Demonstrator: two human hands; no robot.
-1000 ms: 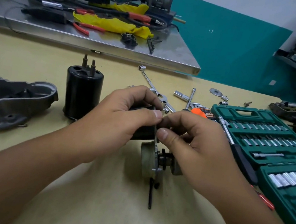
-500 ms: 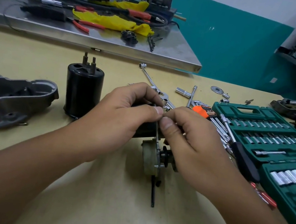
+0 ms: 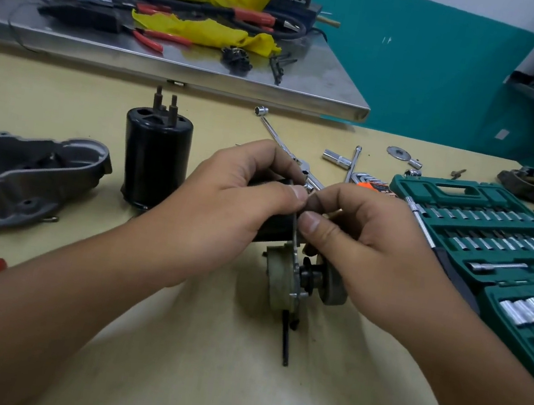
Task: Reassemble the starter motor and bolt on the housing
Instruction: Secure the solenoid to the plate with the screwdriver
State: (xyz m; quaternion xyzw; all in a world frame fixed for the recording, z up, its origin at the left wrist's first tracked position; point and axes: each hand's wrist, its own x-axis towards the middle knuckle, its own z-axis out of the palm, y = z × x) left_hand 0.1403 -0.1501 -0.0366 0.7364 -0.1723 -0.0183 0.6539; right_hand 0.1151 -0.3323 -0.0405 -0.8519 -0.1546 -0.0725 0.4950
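Mid-bench: starter motor sub-assembly (image 3: 286, 274) lies on its side on the tan bench (image 3: 197, 382), black body under my palm, plate and pinion gear facing right. My left hand (image 3: 233, 211) is curled round the black body, thumb pressed at the top edge of the plate. My right hand (image 3: 352, 246) pinches something small at that same plate edge; too hidden to name, likely a fastener or clip.

Toward the left edge: grey cast housing (image 3: 20, 176) lies open side up, well apart from the sub-assembly, not yet fitted. Black cylindrical motor can (image 3: 153, 164) stands upright between housing and hands, also separate.

Right edge: green socket set (image 3: 495, 243) open; loose sockets and extension bars (image 3: 338, 159) scattered behind my hands.

Judgement: early-to-middle. Internals partly joined; can, housing and bolting all remain.
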